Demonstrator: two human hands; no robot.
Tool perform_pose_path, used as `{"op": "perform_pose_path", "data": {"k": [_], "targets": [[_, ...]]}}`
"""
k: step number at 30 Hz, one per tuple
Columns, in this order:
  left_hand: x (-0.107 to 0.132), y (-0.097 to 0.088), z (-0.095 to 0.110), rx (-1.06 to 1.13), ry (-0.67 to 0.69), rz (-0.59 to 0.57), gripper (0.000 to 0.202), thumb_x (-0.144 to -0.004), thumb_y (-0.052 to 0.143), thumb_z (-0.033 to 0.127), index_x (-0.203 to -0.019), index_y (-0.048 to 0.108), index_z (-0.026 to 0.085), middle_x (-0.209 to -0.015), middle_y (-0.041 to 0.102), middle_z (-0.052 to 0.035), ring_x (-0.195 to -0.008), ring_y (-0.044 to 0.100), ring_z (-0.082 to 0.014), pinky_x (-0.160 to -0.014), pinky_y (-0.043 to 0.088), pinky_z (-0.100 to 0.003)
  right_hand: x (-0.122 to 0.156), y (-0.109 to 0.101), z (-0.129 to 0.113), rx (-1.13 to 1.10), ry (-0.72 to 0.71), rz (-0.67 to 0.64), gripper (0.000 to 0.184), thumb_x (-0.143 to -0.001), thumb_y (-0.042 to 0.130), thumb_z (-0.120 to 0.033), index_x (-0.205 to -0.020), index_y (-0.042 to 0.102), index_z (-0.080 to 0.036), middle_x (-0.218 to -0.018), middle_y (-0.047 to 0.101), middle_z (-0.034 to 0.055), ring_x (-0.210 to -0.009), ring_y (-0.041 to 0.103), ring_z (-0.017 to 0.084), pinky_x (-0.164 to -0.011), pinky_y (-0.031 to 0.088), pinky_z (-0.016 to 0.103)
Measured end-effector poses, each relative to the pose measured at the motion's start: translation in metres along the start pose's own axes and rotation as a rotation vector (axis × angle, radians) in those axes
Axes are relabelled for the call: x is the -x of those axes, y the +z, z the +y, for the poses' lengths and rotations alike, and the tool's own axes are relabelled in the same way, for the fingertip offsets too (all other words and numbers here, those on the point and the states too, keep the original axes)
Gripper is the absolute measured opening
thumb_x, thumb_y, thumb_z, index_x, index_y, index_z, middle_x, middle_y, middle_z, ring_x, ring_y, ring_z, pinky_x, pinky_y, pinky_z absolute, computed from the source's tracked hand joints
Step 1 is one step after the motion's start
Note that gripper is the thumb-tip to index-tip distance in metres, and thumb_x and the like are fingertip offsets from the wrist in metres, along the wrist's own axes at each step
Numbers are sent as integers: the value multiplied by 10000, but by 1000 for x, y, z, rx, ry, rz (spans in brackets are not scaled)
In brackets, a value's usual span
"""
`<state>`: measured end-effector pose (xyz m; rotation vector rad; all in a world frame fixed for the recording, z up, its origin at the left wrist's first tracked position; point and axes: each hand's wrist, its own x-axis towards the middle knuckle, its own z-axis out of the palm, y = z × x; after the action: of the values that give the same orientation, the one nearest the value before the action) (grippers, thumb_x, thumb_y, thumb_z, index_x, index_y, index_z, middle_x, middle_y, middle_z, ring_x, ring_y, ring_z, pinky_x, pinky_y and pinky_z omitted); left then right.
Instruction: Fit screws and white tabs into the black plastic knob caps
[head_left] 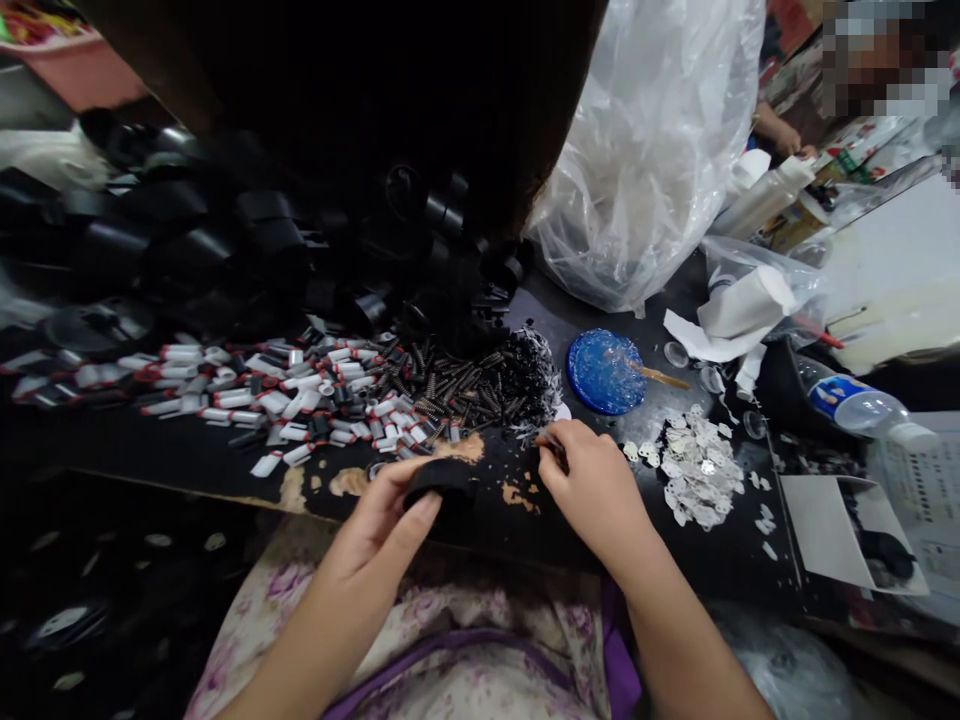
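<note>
Nearest the camera, a floral-print garment [465,640] covers the lap. The left hand [379,525] closes thumb and fingers around a black part [444,478], matte and curved, held at the near edge of the dark worktable [225,450], whose surface is chipped to bare brown patches. The right hand [596,490] rests on the table just beside it, fingertips pinched narrow on a small piece [545,440]; its kind cannot be told. To that hand's right lies a scatter of flat silvery metal tabs [697,470]. Directly beyond the hands sit coiled dark springs [450,385], with white-and-red plastic pieces [247,390] to their left and a blue round lid [606,372] to their right. Farther back are a heap of glossy black curved shells [225,240] and a crumpled clear plastic bag [652,140]. Another person's hand [784,135] shows at far right.
</note>
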<state>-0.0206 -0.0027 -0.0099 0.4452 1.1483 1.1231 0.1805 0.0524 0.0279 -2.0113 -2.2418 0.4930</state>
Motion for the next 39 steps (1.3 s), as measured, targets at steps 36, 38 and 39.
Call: {"op": "perform_pose_path", "data": {"k": [36,38,39], "targets": [[-1,24,-3,213,-91,-53,283,-786,787,301,-1060,719,285,-1093,755,-2,-1038,688,-189,-866,579,-237,27,13,-29,-480,-322,337,76,-875,623,-126,-866,652,-195,-833,651,2,-769,585,140,-744,362,314],[1,25,-4,189,-113,-81,302,-736,829,306,-1020,729,291,-1016,768,6,-990,703,-183,-814,588,-217,27,15,-30,-389,-346,379,94,-876,610,-110,-868,659,-190,-825,650,8,-757,576,142,-735,350,322],[2,27,-4,178,-115,-98,301,-725,837,313,-1006,732,288,-1000,770,4,-982,705,-182,-806,587,-214,27,16,-30,-354,-357,394,102,-874,603,-101,-860,657,-186,-813,648,9,-747,572,142,-730,345,324]]}}
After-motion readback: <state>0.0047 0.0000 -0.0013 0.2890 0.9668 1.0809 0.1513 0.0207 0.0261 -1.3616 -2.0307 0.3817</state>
